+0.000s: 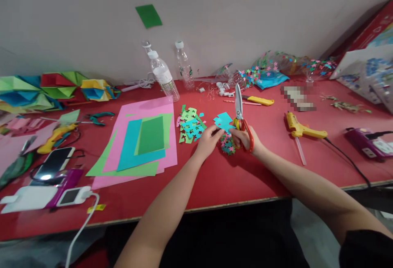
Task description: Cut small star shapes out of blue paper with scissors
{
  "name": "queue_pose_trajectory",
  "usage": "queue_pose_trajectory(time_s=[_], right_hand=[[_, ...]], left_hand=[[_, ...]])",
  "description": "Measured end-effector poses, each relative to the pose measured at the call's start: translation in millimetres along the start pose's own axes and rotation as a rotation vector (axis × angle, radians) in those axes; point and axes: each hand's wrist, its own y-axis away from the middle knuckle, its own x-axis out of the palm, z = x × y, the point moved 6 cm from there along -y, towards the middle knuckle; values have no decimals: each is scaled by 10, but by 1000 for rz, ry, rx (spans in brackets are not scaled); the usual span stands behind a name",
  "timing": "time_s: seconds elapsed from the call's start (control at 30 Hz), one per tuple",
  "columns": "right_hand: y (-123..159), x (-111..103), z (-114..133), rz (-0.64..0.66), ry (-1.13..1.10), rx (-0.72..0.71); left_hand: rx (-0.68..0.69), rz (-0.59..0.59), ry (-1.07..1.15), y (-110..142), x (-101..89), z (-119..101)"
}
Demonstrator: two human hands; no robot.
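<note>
Both hands meet over the middle of the red table. My left hand (pixel 210 137) pinches the lower edge of a small blue piece of paper (pixel 224 121), which has cut-out edges. Around my right hand's (pixel 245 139) fingers are the red-and-yellow handles of a pair of scissors (pixel 238 103), their blades pointing up and away. Fingertips of the same hand also touch the blue paper. A small pile of paper stars (pixel 227 145) lies beneath the hands. Left of them is a heap of green and blue scraps (pixel 190 125) with star-shaped holes.
Coloured paper sheets (pixel 129 141) are stacked to the left. Plastic bottles (pixel 165 77) stand near the wall. A yellow utility knife (pixel 259 100) lies behind the scissors; a yellow glue gun (pixel 302 130) with a cord lies to the right. Phones and a power strip (pixel 66 184) sit front left.
</note>
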Motion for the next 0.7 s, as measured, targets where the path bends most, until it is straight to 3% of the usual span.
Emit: queue_pose_trajectory(time_s=[0.2, 0.43, 0.57, 0.7], right_hand=[[84, 40, 43, 17, 153, -24], [84, 41, 97, -3, 144, -51], [108, 72, 145, 15, 180, -26], [108, 60, 265, 77, 200, -1]], left_hand=[[1, 20, 46, 25, 25, -59], [-29, -15, 126, 32, 0, -57], [-63, 7, 93, 27, -4, -33], [-35, -48, 152, 4, -78, -37]])
